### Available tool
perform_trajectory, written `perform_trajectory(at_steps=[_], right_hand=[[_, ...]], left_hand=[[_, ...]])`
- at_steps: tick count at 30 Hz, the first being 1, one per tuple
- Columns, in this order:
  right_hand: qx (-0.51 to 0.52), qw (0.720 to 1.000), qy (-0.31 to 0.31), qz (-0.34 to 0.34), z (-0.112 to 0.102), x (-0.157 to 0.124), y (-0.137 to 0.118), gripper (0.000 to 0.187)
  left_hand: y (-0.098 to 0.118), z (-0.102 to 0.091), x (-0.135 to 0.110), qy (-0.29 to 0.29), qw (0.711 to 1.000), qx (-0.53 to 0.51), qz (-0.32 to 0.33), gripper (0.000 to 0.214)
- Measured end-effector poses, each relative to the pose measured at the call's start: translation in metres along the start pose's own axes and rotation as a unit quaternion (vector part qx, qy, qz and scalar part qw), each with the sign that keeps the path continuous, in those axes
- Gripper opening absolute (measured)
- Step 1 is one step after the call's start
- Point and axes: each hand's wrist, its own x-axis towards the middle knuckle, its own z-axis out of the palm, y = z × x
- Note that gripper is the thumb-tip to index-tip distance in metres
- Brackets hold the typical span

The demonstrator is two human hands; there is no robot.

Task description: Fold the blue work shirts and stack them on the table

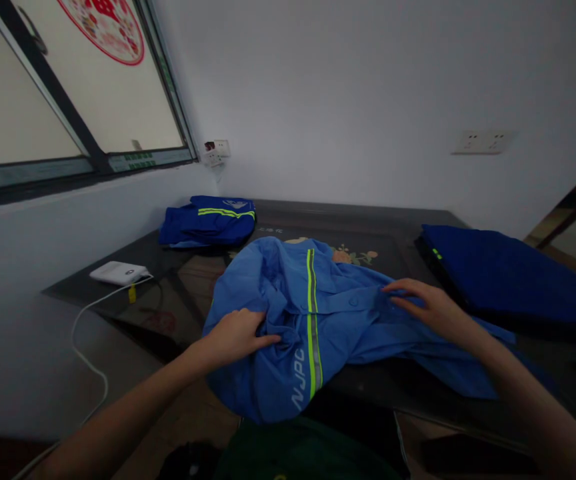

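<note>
A light blue work shirt (328,313) with a yellow-green reflective stripe and white letters lies crumpled on the dark table (318,220), its lower part hanging over the near edge. My left hand (235,333) rests on the shirt's left side with fingers curled into the cloth. My right hand (431,307) lies on the shirt's right part, fingers stretched out and pressing the fabric flat.
A folded dark blue garment with reflective stripes (208,223) sits at the table's far left. A dark blue pile (508,280) lies at the right. A white power bank (118,272) with a white cable is near the left edge. A window and wall sockets are behind.
</note>
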Motion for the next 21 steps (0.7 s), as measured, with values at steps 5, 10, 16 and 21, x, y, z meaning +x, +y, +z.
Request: perform_trajectory(at_steps=[5, 10, 16, 21], right_hand=[[-0.045, 0.990, -0.126, -0.050, 0.053, 0.029, -0.008, 0.033], [-0.105, 0.985, -0.139, -0.004, 0.048, 0.028, -0.018, 0.019], [0.018, 0.982, -0.189, -0.011, 0.029, -0.016, -0.096, 0.022], [0.126, 0.924, -0.358, -0.051, 0.050, -0.041, -0.154, 0.048]], left_hand=[[-0.034, 0.001, 0.015, 0.070, 0.983, -0.165, 0.048, 0.031], [-0.059, -0.031, 0.037, 0.229, 0.874, -0.425, -0.053, 0.044], [-0.027, -0.067, 0.104, 0.174, 0.615, -0.769, -0.012, 0.024], [0.035, -0.093, 0.131, 0.067, 0.587, -0.804, 0.060, 0.026]])
